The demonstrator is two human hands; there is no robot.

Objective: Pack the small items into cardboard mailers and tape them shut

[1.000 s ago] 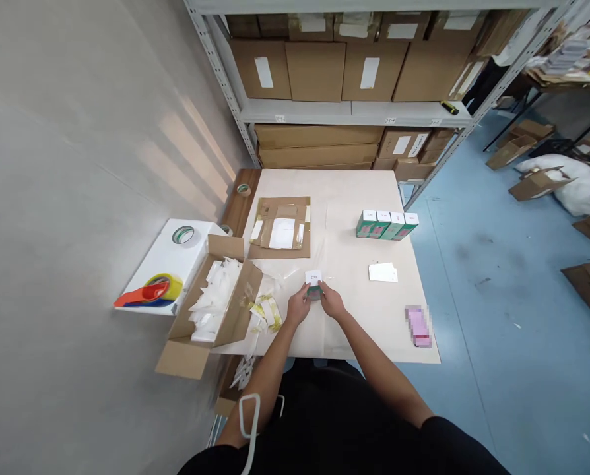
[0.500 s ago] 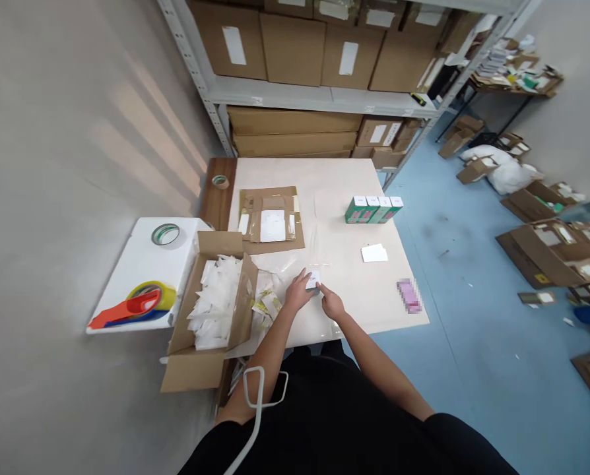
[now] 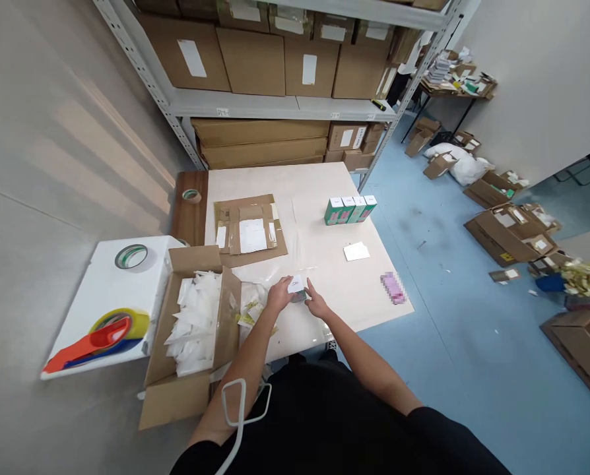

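Note:
A small box [image 3: 296, 285] with a white top and a dark greenish side is between my two hands, at the near part of the table. My left hand [image 3: 278, 295] grips it from the left, fingers closed on its edge. On the other side, my right hand [image 3: 316, 304] has its thumb and forefinger at the right edge of the box. Four-sided cartons of the same look, green and pink with white tops, stand in a row [image 3: 350, 210] farther back on the right. White cards [image 3: 356, 251] lie flat in front of that row.
An open carton [image 3: 176, 399] full of white packets stands left of my arm. Flattened cardboard [image 3: 278, 247] lies on the table [image 3: 319, 185]. A tape dispenser [image 3: 84, 344] and a tape roll [image 3: 131, 256] rest on a white surface. Boxes fill the shelf [image 3: 275, 107] behind. A blurred pink item [image 3: 393, 288] lies right.
The view has shifted, moving the scene left in the picture. My right hand has opened a little and its forefinger now points up along the box edge; more of the box shows.

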